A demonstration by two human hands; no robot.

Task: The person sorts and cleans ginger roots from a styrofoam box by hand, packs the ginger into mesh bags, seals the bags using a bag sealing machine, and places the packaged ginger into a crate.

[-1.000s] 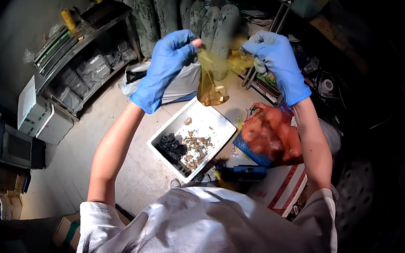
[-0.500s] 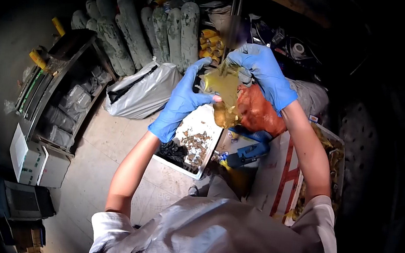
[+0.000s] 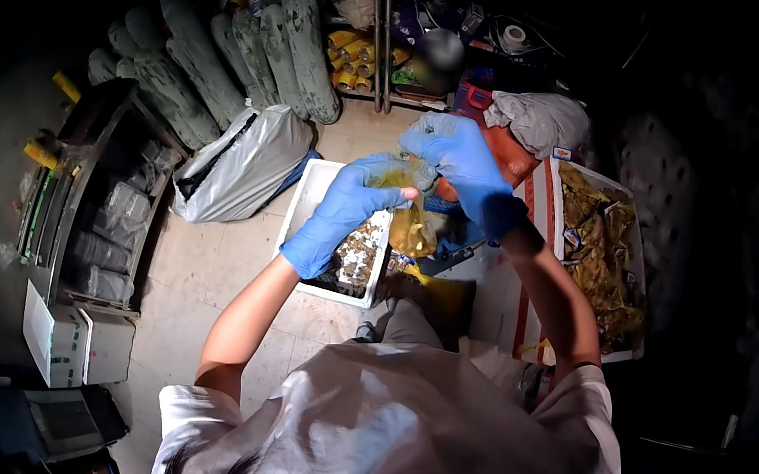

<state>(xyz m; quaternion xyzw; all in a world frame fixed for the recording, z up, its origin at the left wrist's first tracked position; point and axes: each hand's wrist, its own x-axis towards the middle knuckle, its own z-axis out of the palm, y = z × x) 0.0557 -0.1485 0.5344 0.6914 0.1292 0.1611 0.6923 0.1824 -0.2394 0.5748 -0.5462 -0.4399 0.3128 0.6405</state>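
Head view, left side first: a dark shelf unit (image 3: 161, 200) stands along the left, with clear plastic packs (image 3: 107, 247) on its lower level. White boxes (image 3: 57, 342) sit just beside its near end. Farther off and slightly right, long grey-green gourds (image 3: 197, 79) lean side by side in a row. On the pale tiled floor (image 3: 188, 296) nearer than the gourds lies a silver-grey plastic bag (image 3: 238, 171). Right of it is a white tub (image 3: 307, 202), with brown bits scattered over its bottom; the left forearm and glove cover part of it.

Above the tub, the left hand (image 3: 345, 215), in a blue glove, grips a translucent yellow bag (image 3: 414, 230), the thumb laid against its near side. The bag hangs just past the tub's right edge, with something lumpy in its lower part. Farther and to the right, the right hand (image 3: 457, 157), also gloved in blue, is bent over close to the bag's top with its fingers curled; whether they pinch the plastic cannot be told. Beyond the hands, yellow cylinders (image 3: 357, 54) are stacked beside a metal post (image 3: 382, 38). Right of the right hand, a red-orange sack (image 3: 509, 151) shows partly, a pale crumpled bag (image 3: 540, 122) against it. At far right, a white box with red stripes (image 3: 499, 310) is filled with many yellow bundles (image 3: 593, 269).
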